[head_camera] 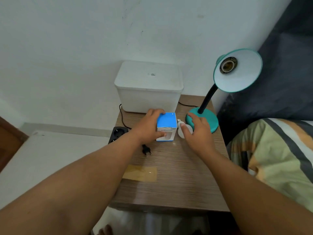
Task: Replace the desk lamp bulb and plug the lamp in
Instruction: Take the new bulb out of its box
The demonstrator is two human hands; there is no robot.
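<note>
A teal desk lamp [203, 121] stands at the table's back right, its shade [240, 72] tilted towards me with the socket [227, 65] empty. A blue and white bulb box [166, 127] stands mid-table, and my left hand [149, 128] grips it from the left, thumb on its front. A white bulb [183, 131] lies on its side between the box and the lamp base. My right hand [198, 131] rests over that bulb with fingers spread, touching it. The lamp's black plug [146, 150] lies loose on the table.
A white lidded box [149, 87] sits against the wall at the back. A black power strip [117, 134] hangs over the table's left edge. Brown tape [140, 173] is stuck near the front. A striped blanket [274, 158] and dark bedding lie to the right.
</note>
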